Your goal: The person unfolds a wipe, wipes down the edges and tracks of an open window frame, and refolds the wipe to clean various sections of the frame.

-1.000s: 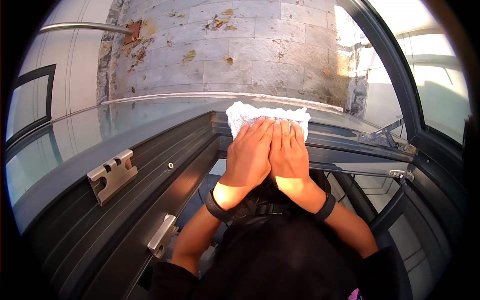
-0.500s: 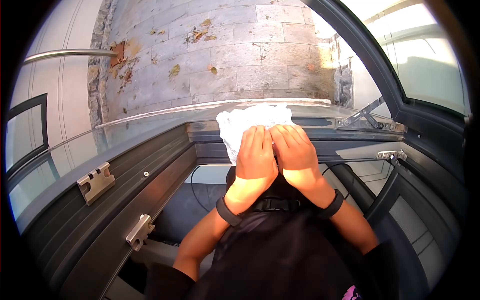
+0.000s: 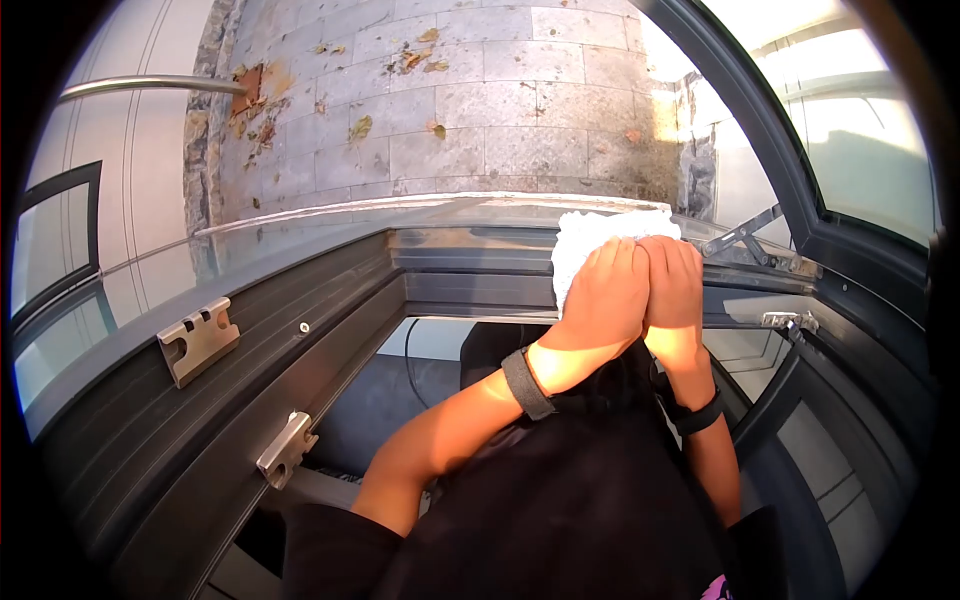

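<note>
A white cloth (image 3: 573,248) lies bunched over the dark window frame's lower rail (image 3: 480,262), toward its right end. Both hands press on it side by side. My left hand (image 3: 608,295) has its fingers curled over the cloth's near part. Touching it, my right hand (image 3: 675,290) is closed on the cloth too, with its fingers bent forward. The fingertips are partly hidden in the fabric. Just right of the hands is a metal window hinge arm (image 3: 742,236). Dark bands circle both wrists.
The open window sash (image 3: 800,215) stands at the right. Metal brackets (image 3: 200,340) stick out of the left frame side, and a smaller hinge (image 3: 790,320) sits at the right. Outside, below, is a paved floor (image 3: 480,110) with fallen leaves and a metal rail (image 3: 150,85).
Both hands have slid the cloth to the right along the lower rail, closer to the hinge arm. The camera view has shifted slightly.
</note>
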Demonstrator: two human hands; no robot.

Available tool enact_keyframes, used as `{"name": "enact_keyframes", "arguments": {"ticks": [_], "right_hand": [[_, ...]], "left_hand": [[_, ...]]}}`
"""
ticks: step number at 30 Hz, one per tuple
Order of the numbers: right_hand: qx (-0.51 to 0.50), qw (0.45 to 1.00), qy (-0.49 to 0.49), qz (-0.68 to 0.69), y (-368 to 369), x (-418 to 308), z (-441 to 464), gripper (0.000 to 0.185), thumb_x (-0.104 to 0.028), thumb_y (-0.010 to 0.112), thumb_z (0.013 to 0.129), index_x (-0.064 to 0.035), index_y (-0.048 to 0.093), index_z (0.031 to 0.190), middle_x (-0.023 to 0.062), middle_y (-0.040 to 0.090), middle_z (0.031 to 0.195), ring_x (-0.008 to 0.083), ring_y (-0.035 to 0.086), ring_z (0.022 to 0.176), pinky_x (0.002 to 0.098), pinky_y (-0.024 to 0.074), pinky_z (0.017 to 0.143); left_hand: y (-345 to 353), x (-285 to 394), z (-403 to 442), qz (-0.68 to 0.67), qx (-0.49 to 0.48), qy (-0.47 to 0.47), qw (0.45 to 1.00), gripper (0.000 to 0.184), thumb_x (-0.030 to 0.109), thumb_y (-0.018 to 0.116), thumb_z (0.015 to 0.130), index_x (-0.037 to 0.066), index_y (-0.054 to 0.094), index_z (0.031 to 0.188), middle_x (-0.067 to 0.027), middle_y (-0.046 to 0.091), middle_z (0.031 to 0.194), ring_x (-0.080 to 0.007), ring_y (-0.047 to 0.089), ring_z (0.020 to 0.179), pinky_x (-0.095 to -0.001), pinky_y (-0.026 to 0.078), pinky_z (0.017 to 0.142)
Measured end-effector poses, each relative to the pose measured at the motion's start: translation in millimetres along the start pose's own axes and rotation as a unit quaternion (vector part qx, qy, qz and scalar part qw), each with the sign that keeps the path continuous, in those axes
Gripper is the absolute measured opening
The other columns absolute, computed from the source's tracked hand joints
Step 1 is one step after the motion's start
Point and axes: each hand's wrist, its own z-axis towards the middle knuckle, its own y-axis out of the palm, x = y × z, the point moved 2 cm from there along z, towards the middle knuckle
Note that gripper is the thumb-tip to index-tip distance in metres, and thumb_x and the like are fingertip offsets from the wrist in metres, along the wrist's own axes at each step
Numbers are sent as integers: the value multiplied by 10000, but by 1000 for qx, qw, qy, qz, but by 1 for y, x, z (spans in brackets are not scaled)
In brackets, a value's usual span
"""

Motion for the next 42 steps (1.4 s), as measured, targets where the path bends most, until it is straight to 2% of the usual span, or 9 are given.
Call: {"name": "enact_keyframes", "arguments": {"ticks": [4,10,13,16,22,27,35,41,42], "right_hand": [[22,998,-43,40,24,-42,21,230,-132,593,806,3,590,993,129,585,919,306,560,876,415,434,855],[11,992,-69,102,78,-115,44,259,-134,579,831,19,591,1039,142,572,960,303,549,926,399,432,895],[43,992,-70,93,84,-123,49,162,-135,588,794,-29,575,917,115,538,863,275,533,842,367,426,855],[46,988,-78,127,70,-108,42,158,-138,585,804,-35,579,923,98,543,854,260,539,849,358,427,857],[-5,999,-30,32,21,-48,20,218,-160,579,836,-33,595,1013,97,600,946,261,576,943,370,426,887],[-43,999,0,17,-11,-4,6,229,-118,570,842,-40,584,1057,103,610,999,287,573,980,403,418,901],[0,998,-48,29,20,-41,19,167,-95,579,812,0,586,949,138,593,915,322,563,897,422,423,842],[40,989,-88,112,67,-117,42,261,-92,589,802,25,597,1035,145,573,958,307,560,925,407,438,884],[35,991,-98,88,79,-127,45,279,-99,597,801,27,600,1050,137,580,959,298,567,945,397,441,882]], "left_hand": [[-41,-32,-14,-18,-18,-41,999,215,0,570,738,-37,535,947,-212,576,917,-403,567,911,-442,486,790],[-110,-81,-44,26,-60,-165,984,217,-27,564,783,-40,549,998,-222,593,958,-428,564,960,-478,494,829],[-111,-88,-50,17,-22,-151,988,203,-32,566,802,-46,545,1003,-240,582,966,-441,555,964,-493,475,832],[-100,-73,-43,52,-15,-162,985,212,-46,571,782,-64,538,991,-246,577,974,-445,550,953,-496,472,830],[-43,-37,-19,-20,19,-46,999,253,-79,548,710,-64,544,962,-246,590,973,-436,562,958,-460,478,855],[-4,-2,8,-45,-28,-11,999,180,-22,573,689,-55,553,864,-229,568,865,-401,549,860,-441,454,823],[-38,-33,-13,-33,-15,-48,998,167,19,569,774,-16,571,938,-182,620,911,-376,590,922,-438,505,798],[-102,-81,-52,50,19,-123,991,169,43,541,869,-14,567,1027,-192,614,1043,-399,568,1047,-456,497,857],[-110,-84,-55,75,7,-156,985,172,10,549,803,-42,551,966,-198,603,993,-392,569,1022,-451,515,818]]}}
